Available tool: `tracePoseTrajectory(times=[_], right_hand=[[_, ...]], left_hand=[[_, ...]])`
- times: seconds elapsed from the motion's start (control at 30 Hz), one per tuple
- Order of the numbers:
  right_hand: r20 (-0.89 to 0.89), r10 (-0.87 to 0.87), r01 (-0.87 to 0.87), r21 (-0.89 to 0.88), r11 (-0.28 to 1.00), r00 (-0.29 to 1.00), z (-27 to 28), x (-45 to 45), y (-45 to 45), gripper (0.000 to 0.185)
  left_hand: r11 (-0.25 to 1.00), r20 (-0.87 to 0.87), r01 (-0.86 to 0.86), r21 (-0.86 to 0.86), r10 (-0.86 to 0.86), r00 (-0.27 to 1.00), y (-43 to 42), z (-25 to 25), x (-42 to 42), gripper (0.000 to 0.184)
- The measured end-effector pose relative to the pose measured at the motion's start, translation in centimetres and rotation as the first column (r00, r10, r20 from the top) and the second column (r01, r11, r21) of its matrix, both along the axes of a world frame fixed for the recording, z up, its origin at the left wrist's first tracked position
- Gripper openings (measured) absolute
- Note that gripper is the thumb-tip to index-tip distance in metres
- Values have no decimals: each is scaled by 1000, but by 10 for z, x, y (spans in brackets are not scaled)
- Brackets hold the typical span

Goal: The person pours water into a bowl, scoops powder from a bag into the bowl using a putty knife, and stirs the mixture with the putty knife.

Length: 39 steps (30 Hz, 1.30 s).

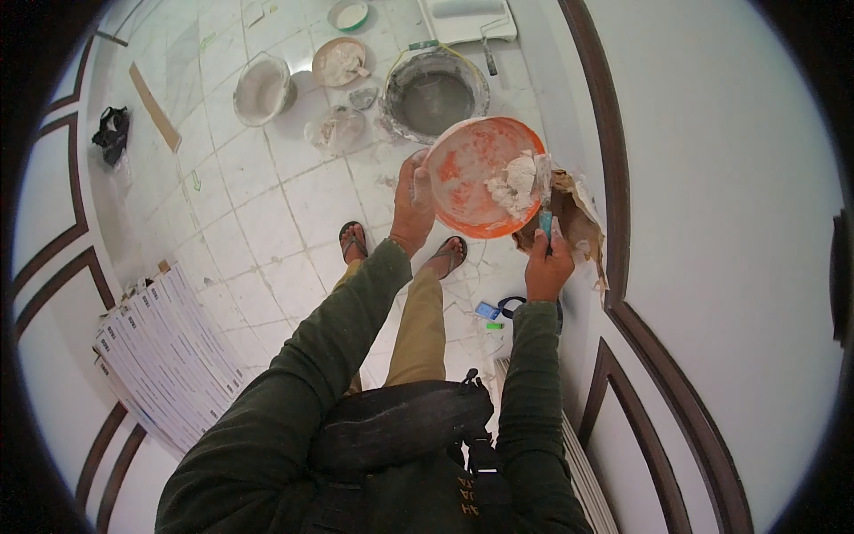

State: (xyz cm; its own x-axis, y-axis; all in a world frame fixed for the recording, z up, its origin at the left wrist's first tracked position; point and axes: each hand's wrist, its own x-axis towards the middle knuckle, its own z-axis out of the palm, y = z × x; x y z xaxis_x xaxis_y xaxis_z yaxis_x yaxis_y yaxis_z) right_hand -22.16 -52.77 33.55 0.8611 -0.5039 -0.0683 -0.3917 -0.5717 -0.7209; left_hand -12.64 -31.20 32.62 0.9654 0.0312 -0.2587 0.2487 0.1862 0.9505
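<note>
My left hand (414, 205) grips the left rim of an orange bowl (458, 165), tilted so its inside faces me. White residue smears the bowl's inner wall, and a lump of white plaster (514, 185) lies toward its right side. In my right hand (549, 265) is a putty knife (545, 218) with a teal handle. Its plaster-coated blade stands at the bowl's right rim, beside the lump. Partly hidden behind the bowl and my right hand, a torn brown paper bag (578, 218) stands against the wall.
A bucket of grey mix (480, 93) stands just beyond the bowl. Further off are a whitish bucket (261, 89), a round dish of plaster (336, 60) and a paint tray with roller (471, 27). Stacked boxes (169, 347) lean at left; the panelled wall (712, 178) is close at right.
</note>
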Motion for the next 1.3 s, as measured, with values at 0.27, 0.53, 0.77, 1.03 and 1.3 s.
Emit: tracePoseTrajectory(times=[0.27,0.53,0.77,1.03,1.3], right_hand=[[56,84,-77,-112,991,995,5,2,6,33],[-108,-100,103,23,994,989,36,-38,-7,30],[-535,12,-188,-276,942,845,24,-30,-44,20],[-824,76,-473,-244,847,561,-104,65,-73,37],[-800,247,-670,-241,702,547,-273,38,-132,31]], left_hand=[[999,-50,2,-50,-4,999,4,-1,-5,53],[1000,-32,2,8,-2,999,12,-8,-5,54],[1000,-28,-8,-2,8,1000,33,-8,3,60],[996,-38,-84,0,84,996,53,-12,3,75],[987,-77,-152,53,156,985,70,-8,0,80]])
